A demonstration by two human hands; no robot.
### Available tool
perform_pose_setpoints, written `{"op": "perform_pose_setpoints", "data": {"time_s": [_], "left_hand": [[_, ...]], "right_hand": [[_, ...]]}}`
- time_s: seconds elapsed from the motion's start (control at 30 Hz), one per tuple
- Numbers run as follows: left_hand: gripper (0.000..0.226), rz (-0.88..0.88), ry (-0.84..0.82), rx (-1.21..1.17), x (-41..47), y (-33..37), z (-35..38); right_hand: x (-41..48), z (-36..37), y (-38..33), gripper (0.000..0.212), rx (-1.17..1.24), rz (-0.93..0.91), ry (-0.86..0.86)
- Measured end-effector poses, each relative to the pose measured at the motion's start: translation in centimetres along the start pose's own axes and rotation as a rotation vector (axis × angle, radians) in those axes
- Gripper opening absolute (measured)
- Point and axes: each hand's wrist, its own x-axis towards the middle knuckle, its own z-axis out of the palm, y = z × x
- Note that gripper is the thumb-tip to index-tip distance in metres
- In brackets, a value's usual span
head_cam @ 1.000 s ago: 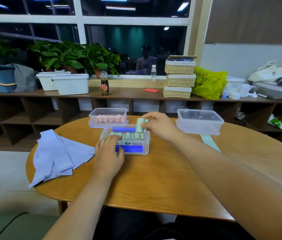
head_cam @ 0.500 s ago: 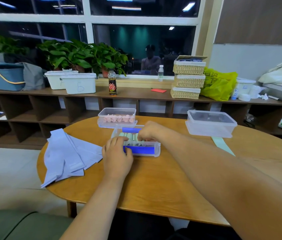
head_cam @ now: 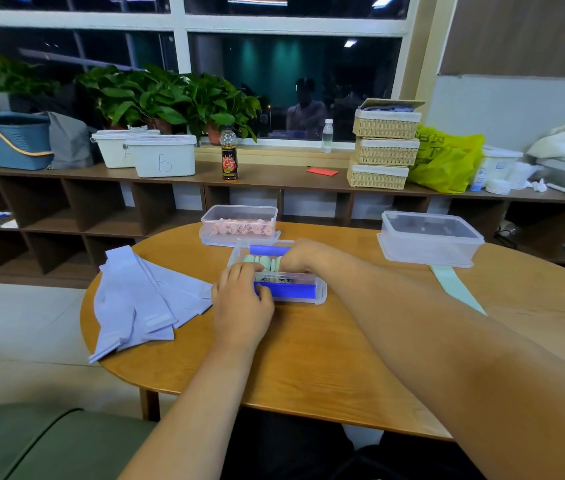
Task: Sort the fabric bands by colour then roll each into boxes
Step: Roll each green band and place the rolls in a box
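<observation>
Fabric bands (head_cam: 135, 306), three colours, all on or in boxes on the table (head_cam: 308, 358).

Item 1: lavender bands (head_cam: 159, 289), flat and unrolled, fanned in an overlapping pile at the left of the table. At least five; the overlap prevents an exact count.

Item 2: green rolls (head_cam: 263, 263), about five showing, side by side inside the middle box (head_cam: 308, 296). Any others are hidden by the hands.

Item 3: pink rolls (head_cam: 239, 230), about seven spiral ends showing in a row through the near wall of the far box (head_cam: 239, 213).

Item 4: green band (head_cam: 457, 292), one, flat, at the right of the table, its far end under the right box (head_cam: 430, 244).

Boxes: three, clear plastic; the middle one has a blue clip on its near side and another on its far side.

Left hand (head_cam: 239, 303): fingers curled over the near-left rim of the middle box, thumb against the near blue clip, gripping it.

Right hand (head_cam: 296, 258): reaching into the same box from the right, knuckles up, fingers down among the green rolls and hidden. Whether it holds a roll cannot be told.
</observation>
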Motion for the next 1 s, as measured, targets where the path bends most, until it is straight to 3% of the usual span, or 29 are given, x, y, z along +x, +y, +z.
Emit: {"op": "perform_pose_setpoints", "data": {"time_s": [0.2,0.43,0.63,0.8,1.0], "left_hand": [[0.032,0.002,-0.001,0.005,-0.1,0.2,-0.1],[0.033,0.011,0.002,0.037,-0.1,0.3,0.1],[0.035,0.064,0.015,0.049,-0.3,0.6,0.2],[0.029,0.279,0.017,0.061,-1.1,1.9,0.6],[0.019,0.639,-0.119,0.025,-2.4,4.5,2.8]], "right_hand": [[0.0,0.1,-0.1,0.014,-0.104,-0.031,0.036],[0.3,0.3,0.3,0.026,-0.107,-0.048,0.111],[-0.8,0.2,2.4,0.029,0.089,-0.207,0.213],[-4.5,0.9,8.9,0.027,0.252,-0.35,0.414],[-8.4,3.3,20.1,0.012,0.278,-0.236,0.453]]}}
